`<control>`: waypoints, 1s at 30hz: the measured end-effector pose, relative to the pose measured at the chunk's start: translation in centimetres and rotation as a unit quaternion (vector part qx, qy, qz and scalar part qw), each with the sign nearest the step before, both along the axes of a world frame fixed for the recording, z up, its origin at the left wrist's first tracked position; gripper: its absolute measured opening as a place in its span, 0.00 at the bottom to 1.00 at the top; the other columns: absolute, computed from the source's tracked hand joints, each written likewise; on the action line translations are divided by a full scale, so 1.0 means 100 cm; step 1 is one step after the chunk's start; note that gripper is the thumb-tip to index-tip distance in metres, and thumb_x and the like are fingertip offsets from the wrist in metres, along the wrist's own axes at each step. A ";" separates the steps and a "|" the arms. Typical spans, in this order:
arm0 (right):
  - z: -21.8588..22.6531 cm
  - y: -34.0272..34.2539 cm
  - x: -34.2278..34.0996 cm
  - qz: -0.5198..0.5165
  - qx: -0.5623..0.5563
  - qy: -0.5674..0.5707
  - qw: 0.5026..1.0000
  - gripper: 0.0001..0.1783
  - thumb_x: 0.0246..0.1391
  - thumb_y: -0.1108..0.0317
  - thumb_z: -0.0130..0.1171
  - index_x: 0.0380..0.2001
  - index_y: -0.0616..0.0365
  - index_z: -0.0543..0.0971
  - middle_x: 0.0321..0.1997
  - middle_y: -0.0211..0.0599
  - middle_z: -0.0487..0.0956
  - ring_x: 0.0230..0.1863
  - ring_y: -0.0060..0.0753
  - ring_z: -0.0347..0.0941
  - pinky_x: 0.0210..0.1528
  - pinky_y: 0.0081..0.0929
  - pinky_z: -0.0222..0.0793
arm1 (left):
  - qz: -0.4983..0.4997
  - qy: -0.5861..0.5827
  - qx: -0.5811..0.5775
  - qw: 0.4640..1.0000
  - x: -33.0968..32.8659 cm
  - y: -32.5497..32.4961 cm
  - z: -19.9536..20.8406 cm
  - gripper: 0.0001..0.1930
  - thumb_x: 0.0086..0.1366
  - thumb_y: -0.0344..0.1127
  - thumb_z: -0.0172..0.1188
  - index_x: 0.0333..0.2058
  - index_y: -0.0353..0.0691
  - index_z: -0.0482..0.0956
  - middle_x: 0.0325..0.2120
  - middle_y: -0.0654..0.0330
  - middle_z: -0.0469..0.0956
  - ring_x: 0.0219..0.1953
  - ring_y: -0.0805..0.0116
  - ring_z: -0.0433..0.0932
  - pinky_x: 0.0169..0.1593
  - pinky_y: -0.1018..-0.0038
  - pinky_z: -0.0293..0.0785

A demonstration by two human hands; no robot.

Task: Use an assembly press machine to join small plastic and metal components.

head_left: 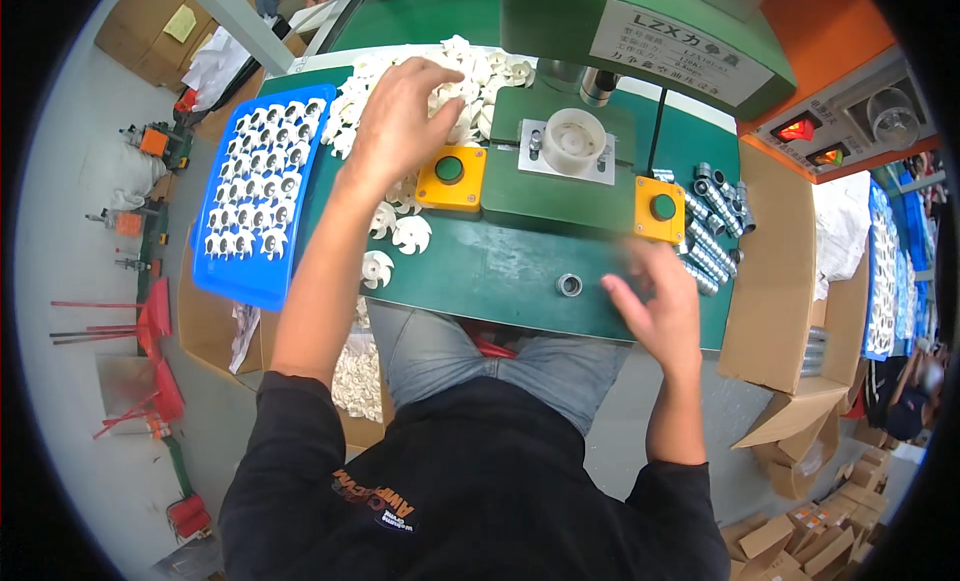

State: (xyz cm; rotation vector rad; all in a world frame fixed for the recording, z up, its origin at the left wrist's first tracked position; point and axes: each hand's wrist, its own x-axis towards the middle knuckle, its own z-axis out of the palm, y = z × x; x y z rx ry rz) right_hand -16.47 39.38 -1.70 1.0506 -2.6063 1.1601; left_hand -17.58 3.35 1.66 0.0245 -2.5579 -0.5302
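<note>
Around green metal press base at clock centre, your left hand is curling over heaped white plastic bladed wheels at ten, grip impossible to tell. Your blurred right hand is hovering at five, thumb and fingers parted, beside short silvery metal sleeve standing at six. Similar sleeves are lying at four, likely for easy reach. White rectangular label at one is carrying dark print.

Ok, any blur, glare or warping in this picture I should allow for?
Head view: right hand partly blurred, left hand much crisper. Head view: faint pale sheen on the table, lit switches glowing. Head view: fisheye bends straight edges toward the rim, and the corners are black.
</note>
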 end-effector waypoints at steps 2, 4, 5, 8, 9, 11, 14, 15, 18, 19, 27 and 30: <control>0.003 0.005 -0.003 -0.033 -0.012 -0.018 0.999 0.23 0.49 0.70 0.77 0.48 0.62 0.81 0.32 0.38 0.77 0.30 0.32 0.74 0.31 0.29 0.71 | 0.015 -0.038 -0.029 0.999 0.001 -0.005 -0.010 0.15 0.62 0.35 0.69 0.47 0.38 0.87 0.42 0.54 0.82 0.49 0.54 0.80 0.56 0.61 0.77; 0.007 0.008 -0.002 -0.047 -0.001 -0.028 0.998 0.23 0.49 0.70 0.76 0.48 0.62 0.81 0.33 0.38 0.77 0.30 0.32 0.73 0.31 0.29 0.71 | 0.026 -0.052 -0.070 0.996 -0.001 -0.003 -0.013 0.14 0.62 0.33 0.68 0.46 0.38 0.87 0.42 0.53 0.81 0.50 0.52 0.80 0.58 0.59 0.77; 0.008 0.009 -0.002 -0.061 0.009 -0.039 0.997 0.23 0.49 0.71 0.76 0.48 0.62 0.81 0.33 0.38 0.77 0.30 0.31 0.73 0.31 0.28 0.70 | 0.026 -0.051 -0.069 0.996 0.000 -0.003 -0.011 0.14 0.62 0.33 0.68 0.46 0.38 0.87 0.42 0.53 0.81 0.50 0.52 0.80 0.58 0.59 0.77; 0.006 0.008 -0.003 -0.044 -0.014 -0.012 0.999 0.22 0.50 0.71 0.76 0.48 0.62 0.81 0.33 0.37 0.78 0.30 0.30 0.73 0.30 0.27 0.70 | 0.038 -0.060 -0.011 0.997 -0.002 -0.005 -0.008 0.11 0.62 0.30 0.67 0.44 0.36 0.87 0.40 0.51 0.82 0.46 0.50 0.82 0.54 0.59 0.79; 0.005 0.008 -0.003 -0.046 -0.014 -0.012 0.999 0.22 0.50 0.71 0.76 0.48 0.62 0.81 0.33 0.37 0.78 0.30 0.30 0.73 0.30 0.27 0.70 | 0.034 -0.053 -0.005 0.998 -0.003 -0.011 -0.009 0.12 0.62 0.27 0.64 0.44 0.34 0.87 0.40 0.51 0.83 0.42 0.50 0.83 0.51 0.61 0.80; 0.004 0.008 -0.003 -0.044 -0.031 -0.010 0.999 0.21 0.50 0.72 0.76 0.48 0.62 0.82 0.33 0.37 0.77 0.29 0.30 0.72 0.31 0.27 0.70 | 0.024 -0.001 -0.021 0.999 -0.004 -0.019 -0.010 0.10 0.63 0.23 0.62 0.43 0.32 0.86 0.37 0.51 0.84 0.35 0.55 0.86 0.43 0.66 0.81; 0.001 0.013 -0.004 -0.061 -0.024 -0.028 0.997 0.21 0.50 0.72 0.75 0.47 0.62 0.82 0.33 0.37 0.77 0.29 0.29 0.72 0.31 0.26 0.70 | 0.016 0.053 0.063 0.996 0.001 -0.003 0.009 0.06 0.64 0.24 0.65 0.39 0.33 0.86 0.35 0.50 0.84 0.35 0.54 0.85 0.42 0.64 0.82; 0.000 0.016 -0.004 -0.068 -0.022 -0.029 0.997 0.21 0.50 0.72 0.75 0.47 0.62 0.82 0.33 0.37 0.77 0.29 0.29 0.72 0.31 0.26 0.70 | -0.002 0.072 0.098 0.993 0.000 0.010 0.014 0.05 0.65 0.24 0.66 0.39 0.32 0.86 0.35 0.52 0.85 0.33 0.61 0.86 0.40 0.69 0.82; -0.007 0.020 -0.005 -0.079 -0.033 -0.026 0.996 0.20 0.50 0.72 0.75 0.47 0.62 0.82 0.32 0.36 0.77 0.29 0.28 0.71 0.31 0.26 0.69 | -0.073 -0.011 0.311 0.948 0.002 0.053 0.028 0.08 0.68 0.29 0.66 0.43 0.33 0.86 0.37 0.57 0.86 0.36 0.72 0.84 0.44 0.75 0.80; -0.007 0.019 -0.004 -0.080 -0.037 -0.027 0.996 0.20 0.50 0.72 0.75 0.47 0.62 0.82 0.32 0.36 0.77 0.29 0.28 0.71 0.31 0.25 0.69 | -0.098 0.000 0.345 0.934 -0.001 0.064 0.027 0.09 0.68 0.29 0.65 0.45 0.32 0.85 0.37 0.57 0.86 0.36 0.73 0.83 0.44 0.75 0.79; -0.009 0.017 0.002 -0.082 -0.058 -0.041 0.994 0.20 0.50 0.72 0.75 0.47 0.63 0.82 0.31 0.35 0.76 0.27 0.27 0.69 0.30 0.25 0.68 | -0.106 -0.083 0.352 0.926 -0.039 0.087 0.015 0.13 0.62 0.32 0.68 0.44 0.30 0.85 0.32 0.60 0.84 0.33 0.74 0.78 0.41 0.74 0.78; -0.011 0.020 0.003 -0.077 -0.057 -0.044 0.994 0.20 0.50 0.73 0.75 0.47 0.63 0.82 0.31 0.35 0.76 0.27 0.27 0.69 0.30 0.25 0.68 | -0.099 -0.107 0.327 0.934 -0.047 0.085 0.011 0.14 0.60 0.30 0.68 0.44 0.31 0.85 0.31 0.62 0.83 0.33 0.74 0.77 0.39 0.75 0.77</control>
